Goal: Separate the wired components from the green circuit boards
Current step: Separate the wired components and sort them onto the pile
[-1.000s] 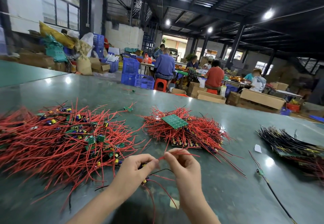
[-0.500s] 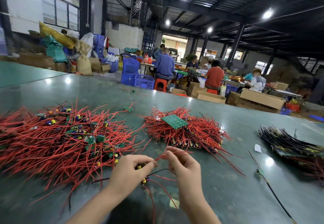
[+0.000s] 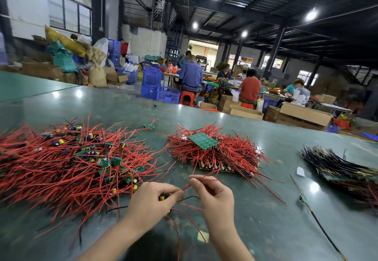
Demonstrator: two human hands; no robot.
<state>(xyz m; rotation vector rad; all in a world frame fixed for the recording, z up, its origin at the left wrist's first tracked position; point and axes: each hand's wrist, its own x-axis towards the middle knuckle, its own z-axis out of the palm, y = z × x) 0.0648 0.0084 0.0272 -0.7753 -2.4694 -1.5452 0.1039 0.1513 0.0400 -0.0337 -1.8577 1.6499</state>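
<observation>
We are working at the near edge of the green desk (image 3: 266, 209), with our left hand (image 3: 151, 199) curling its fingers round a small wired part, of which only a yellow cap and some dark body are showing between the fingers, while our right hand (image 3: 214, 196) is pinching a thin red wire (image 3: 187, 187) between thumb and forefinger just beside the left. The wire is running taut between the two hands, so we are judging that we are pulling the lead away from its little board, though the board itself is hidden in the left fist. These pieces are looking very light and springy; the wire is soft and bends anywhere, so we are thinking the grip belongs close to the joint, with the stiff part held in the other hand, or the lead will simply flex or slide through the fingers. The solder joints are probably brittle, and a sharp tug may snap the strand. To our left a big tangle of red leads (image 3: 67, 168) with small green boards is lying, well apart from a second heap (image 3: 216, 154) straight ahead, which is carrying a larger green board (image 3: 203, 140) on top. A bundle of dark wires (image 3: 337, 168) is lying far right.
</observation>
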